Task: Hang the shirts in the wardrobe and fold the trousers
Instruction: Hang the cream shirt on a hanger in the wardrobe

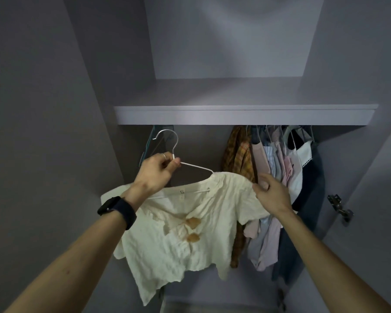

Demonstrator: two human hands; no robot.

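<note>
Under the left end of the shelf (pixel 235 115), your left hand (pixel 158 171) pinched the hanger (pixel 176 141) at its neck. Your right hand (pixel 272 192) gripped the shirt (pixel 190 240) by one shoulder, draped on the hanger.

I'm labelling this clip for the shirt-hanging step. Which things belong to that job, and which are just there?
In the job: shirt, hanger, left hand gripping the hanger, right hand holding the shirt's shoulder.
Just there: hung clothes, shelf, hinge, watch.

Left hand (pixel 155 169) pinches the hanger (pixel 190 164) neck; right hand (pixel 272 192) holds the cream shirt (pixel 190 240) shoulder.
</note>
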